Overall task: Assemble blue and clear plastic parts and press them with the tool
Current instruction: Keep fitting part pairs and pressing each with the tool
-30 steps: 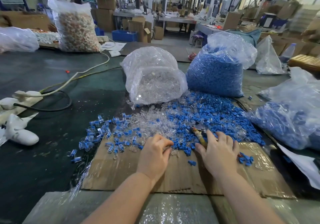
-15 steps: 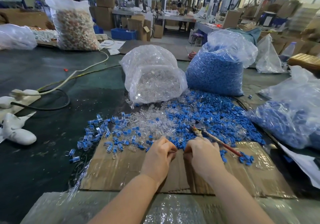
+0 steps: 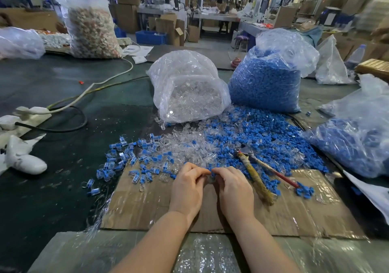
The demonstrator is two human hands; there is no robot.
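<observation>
**Two hands fitting small plastic parts at a crowded bench**

Two bare forearms reach forward over a taped sheet of cardboard (image 3: 147, 205) lying on the dark bench (image 3: 52, 188). The left hand (image 3: 187, 188) and right hand (image 3: 233, 190) meet at the fingertips, fingers curled inward, pinching something small between them; a speck of blue shows there, but which part each hand holds cannot be told.

Just right of the right hand lies the tool (image 3: 255, 178), pliers with one worn yellowish handle and one red one, jaws pointing away into the pile.

Beyond the hands spreads a loose heap of blue parts (image 3: 263, 137) mixed with clear parts (image 3: 189, 144). To the left sit assembled pieces (image 3: 126, 156), blue inside clear.

These parts look tiny, light, rigid and smooth, so likely slippery and prone to skitter. A fingertip pinch across the sides seems best, leaving the mating end free. The clear shells may crack if squeezed askew.

Farther back stand a bag of clear parts (image 3: 189, 91) and a bag of blue parts (image 3: 267, 78), with another blue-filled bag (image 3: 357, 137) at the right edge. A white cable (image 3: 101, 83) crosses the bench on the left.
</observation>
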